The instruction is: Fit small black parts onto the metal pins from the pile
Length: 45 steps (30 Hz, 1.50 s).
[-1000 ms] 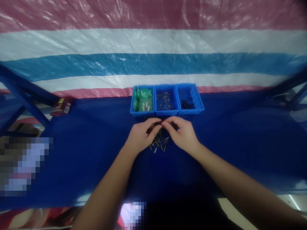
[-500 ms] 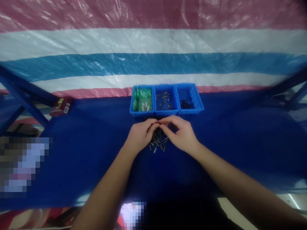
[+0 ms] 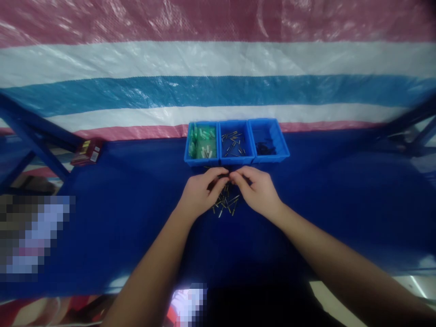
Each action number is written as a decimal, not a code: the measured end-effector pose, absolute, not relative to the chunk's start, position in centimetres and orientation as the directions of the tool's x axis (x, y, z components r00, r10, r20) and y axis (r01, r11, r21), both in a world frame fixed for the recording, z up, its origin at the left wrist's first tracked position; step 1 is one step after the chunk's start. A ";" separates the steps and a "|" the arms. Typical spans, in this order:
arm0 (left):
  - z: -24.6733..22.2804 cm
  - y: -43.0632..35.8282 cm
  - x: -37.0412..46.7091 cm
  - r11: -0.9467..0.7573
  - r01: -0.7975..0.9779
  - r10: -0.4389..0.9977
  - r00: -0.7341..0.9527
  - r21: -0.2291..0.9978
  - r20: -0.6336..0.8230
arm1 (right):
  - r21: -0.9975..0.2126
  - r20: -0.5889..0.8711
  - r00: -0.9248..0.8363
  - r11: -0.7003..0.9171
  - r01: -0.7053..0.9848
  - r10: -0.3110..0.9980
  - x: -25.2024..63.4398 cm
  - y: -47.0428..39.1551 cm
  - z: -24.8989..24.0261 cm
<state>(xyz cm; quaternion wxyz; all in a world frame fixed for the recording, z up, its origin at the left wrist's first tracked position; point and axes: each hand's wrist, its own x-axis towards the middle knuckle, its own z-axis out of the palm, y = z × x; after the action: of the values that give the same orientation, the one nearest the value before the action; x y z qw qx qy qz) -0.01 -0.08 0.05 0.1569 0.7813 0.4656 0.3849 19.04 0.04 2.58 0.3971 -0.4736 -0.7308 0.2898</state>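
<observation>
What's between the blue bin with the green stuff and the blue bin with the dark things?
Another blue bin, with thin metal pieces inside, as the head view shows.

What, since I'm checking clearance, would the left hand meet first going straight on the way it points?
The left hand would likely meet the right hand first, at its fingertips; any gap is unclear.

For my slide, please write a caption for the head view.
Left hand and right hand close together over slender metallic pieces, near three blue bins.

Forearms point(image 3: 150, 263) angled inward, fingers point(image 3: 240, 180) curled, close together
</observation>
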 end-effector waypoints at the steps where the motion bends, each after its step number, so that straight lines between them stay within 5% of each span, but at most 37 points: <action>1: 0.0 -0.1 0.0 -0.522 0.604 0.845 0.270 0.602 0.462 | -0.802 0.306 -0.237 0.384 0.457 0.922 19.1 0.1 2.6; 45: 0.2 0.0 0.0 -0.508 0.590 0.855 0.261 0.627 0.447 | -0.795 0.328 -0.235 0.402 0.454 0.915 18.8 -0.1 2.6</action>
<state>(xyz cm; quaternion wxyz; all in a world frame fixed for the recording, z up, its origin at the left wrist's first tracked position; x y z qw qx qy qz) -0.03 -0.01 0.23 0.1698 0.7758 0.4659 0.3902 18.79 -0.10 2.61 0.4051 -0.4671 -0.7327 0.2843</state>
